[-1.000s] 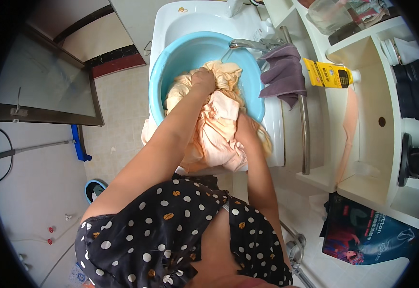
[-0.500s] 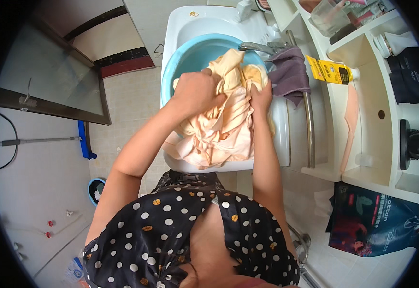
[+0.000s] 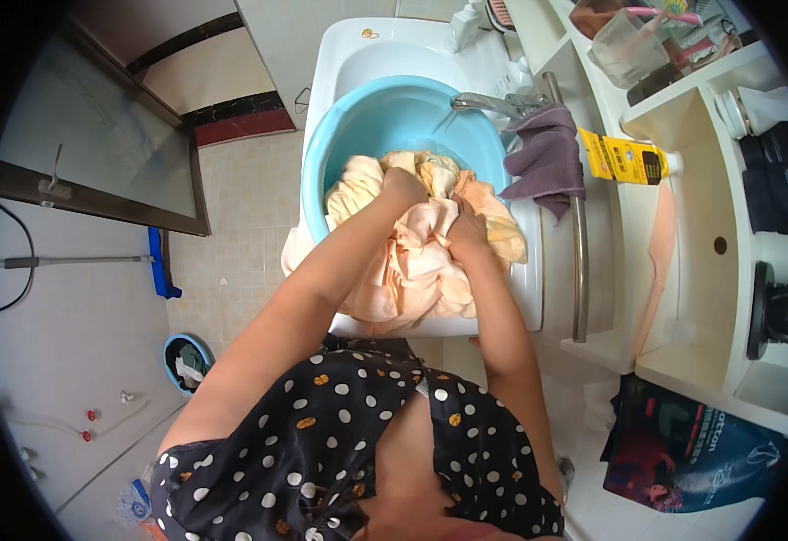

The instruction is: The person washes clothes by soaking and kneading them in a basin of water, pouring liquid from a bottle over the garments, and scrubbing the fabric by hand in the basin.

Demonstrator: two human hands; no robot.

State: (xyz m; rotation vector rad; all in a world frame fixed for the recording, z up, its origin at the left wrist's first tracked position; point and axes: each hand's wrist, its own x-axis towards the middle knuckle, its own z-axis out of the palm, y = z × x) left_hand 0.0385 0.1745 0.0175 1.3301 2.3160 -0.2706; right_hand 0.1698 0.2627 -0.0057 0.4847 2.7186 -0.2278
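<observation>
A bunched pale peach and cream cloth [image 3: 412,270] hangs over the near rim of a light blue basin [image 3: 317,162], which sits in the white sink. Part of it lies inside the basin. My left hand [image 3: 403,189] is closed and pressed down into the folds, its fingertips hidden. Close beside it on the right, my right hand [image 3: 468,225] grips the same cloth, its fingers partly covered by fabric. Behind both hands, a chrome faucet [image 3: 493,105] reaches over the basin, and a thin stream of water seems to fall from it.
A purple-grey towel [image 3: 547,162] hangs on a metal rail [image 3: 580,270] at the right. White shelves [image 3: 700,352] hold a yellow tube [image 3: 624,158], a clear cup [image 3: 628,50] and other items. Pump bottles [image 3: 464,25] stand behind the sink. A small blue bucket [image 3: 184,347] sits on the floor at left.
Both hands have pushed the cloth down and toward me; its raised upper part has sunk, uncovering more of the basin's inside. My left hand has moved lower and right, nearer my right hand.
</observation>
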